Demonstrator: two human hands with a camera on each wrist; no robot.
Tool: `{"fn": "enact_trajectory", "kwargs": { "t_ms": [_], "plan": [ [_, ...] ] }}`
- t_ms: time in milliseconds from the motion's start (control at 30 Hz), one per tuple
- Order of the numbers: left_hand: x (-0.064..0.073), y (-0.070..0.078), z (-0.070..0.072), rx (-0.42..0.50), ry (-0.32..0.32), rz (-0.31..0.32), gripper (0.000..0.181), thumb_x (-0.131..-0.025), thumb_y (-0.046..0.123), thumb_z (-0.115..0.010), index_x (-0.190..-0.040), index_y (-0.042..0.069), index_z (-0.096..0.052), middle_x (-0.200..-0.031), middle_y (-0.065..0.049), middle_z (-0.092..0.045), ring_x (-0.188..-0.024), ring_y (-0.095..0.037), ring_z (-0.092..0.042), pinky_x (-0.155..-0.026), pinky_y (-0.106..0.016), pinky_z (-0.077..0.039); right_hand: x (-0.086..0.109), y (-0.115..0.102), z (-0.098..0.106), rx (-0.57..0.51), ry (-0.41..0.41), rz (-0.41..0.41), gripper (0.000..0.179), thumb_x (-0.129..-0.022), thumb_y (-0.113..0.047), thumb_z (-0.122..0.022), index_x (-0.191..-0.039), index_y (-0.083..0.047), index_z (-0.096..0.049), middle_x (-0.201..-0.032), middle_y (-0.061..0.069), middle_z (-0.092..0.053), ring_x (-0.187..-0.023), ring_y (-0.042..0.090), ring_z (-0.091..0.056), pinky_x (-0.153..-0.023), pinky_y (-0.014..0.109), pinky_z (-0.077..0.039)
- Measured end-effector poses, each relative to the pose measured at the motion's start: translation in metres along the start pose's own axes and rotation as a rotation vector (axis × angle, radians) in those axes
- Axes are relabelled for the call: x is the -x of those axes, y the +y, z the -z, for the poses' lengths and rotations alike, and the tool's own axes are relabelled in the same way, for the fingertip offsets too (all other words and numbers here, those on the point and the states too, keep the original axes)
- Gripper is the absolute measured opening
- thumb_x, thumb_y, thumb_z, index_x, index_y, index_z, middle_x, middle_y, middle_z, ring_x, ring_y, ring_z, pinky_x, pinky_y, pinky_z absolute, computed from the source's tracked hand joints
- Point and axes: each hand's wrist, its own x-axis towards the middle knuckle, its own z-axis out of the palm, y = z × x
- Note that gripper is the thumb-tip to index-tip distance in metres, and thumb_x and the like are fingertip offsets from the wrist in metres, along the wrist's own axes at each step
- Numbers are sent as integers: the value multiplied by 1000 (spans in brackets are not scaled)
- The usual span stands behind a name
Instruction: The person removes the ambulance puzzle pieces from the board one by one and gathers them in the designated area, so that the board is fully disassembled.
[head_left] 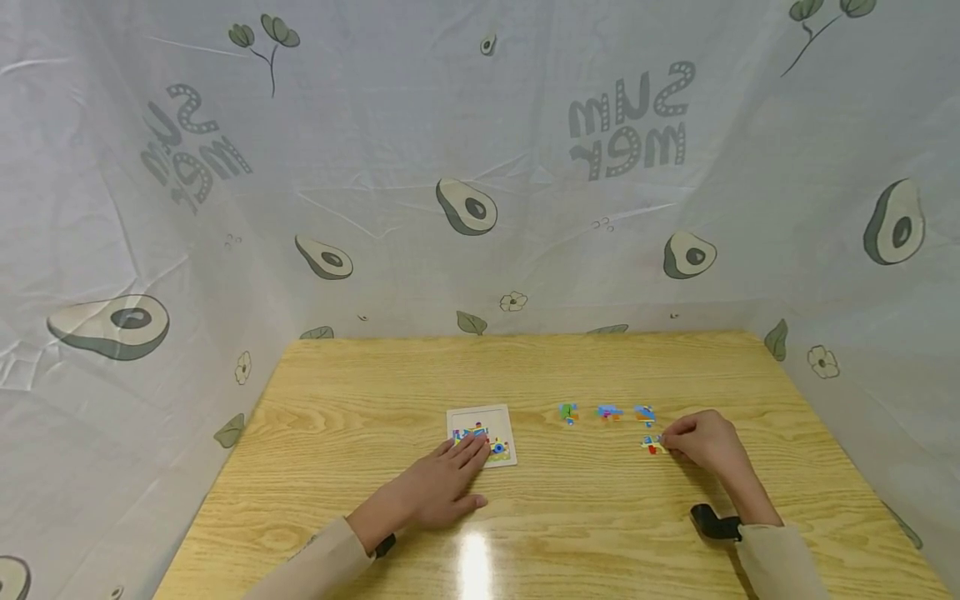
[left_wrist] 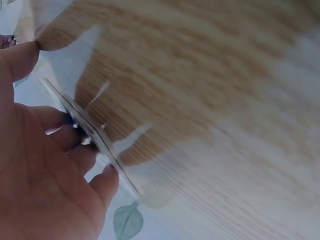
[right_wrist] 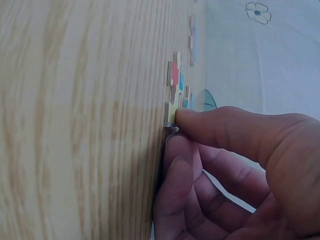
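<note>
My left hand [head_left: 438,490] lies with straight fingers over the front of a square puzzle board [head_left: 478,413], its fingertips on the board. Several colourful pieces [head_left: 498,450] sit in the lower part of the board, partly hidden by those fingers. In the left wrist view the board [left_wrist: 107,147] shows edge-on beside the fingers. Over at the right, my right hand [head_left: 708,443] pinches the edge of a yellow, red and blue jigsaw piece [head_left: 651,446] between thumb and forefinger. The right wrist view has this piece [right_wrist: 174,75] low against the tabletop, thumb on its near end.
Behind the pinched piece, three loose jigsaw pieces lie in a row: a green one [head_left: 567,412], a blue and purple one [head_left: 609,412], and a blue and orange one [head_left: 644,414]. A patterned curtain [head_left: 390,250] borders the wooden table [head_left: 390,375] at back and sides.
</note>
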Motion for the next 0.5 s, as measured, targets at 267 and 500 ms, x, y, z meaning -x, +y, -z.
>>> {"fn": "enact_trajectory", "kwargs": {
  "t_ms": [267,500],
  "plan": [
    [-2,0,1,-34,14,-12,78,-111,57,-39,-170,12,-17,-179,-5,-15,-166,-24,-17,-134,-48,-24,-2,-6,18,10,-4,9,26,-100,-19,-68,-105,5,-79,-88,9,-77,-76,18,-64,-67,32,-51],
    [-2,-2,4,-71,45,-21,75,-110,54,-44,-168,10,-25,-177,-8,-21,-165,-26,-22,-133,-50,-28,-9,-46,20,-39,13,110,32,-104,-26,-66,-114,3,-75,-95,15,-78,-83,25,-70,-70,33,-54]
  ]
}}
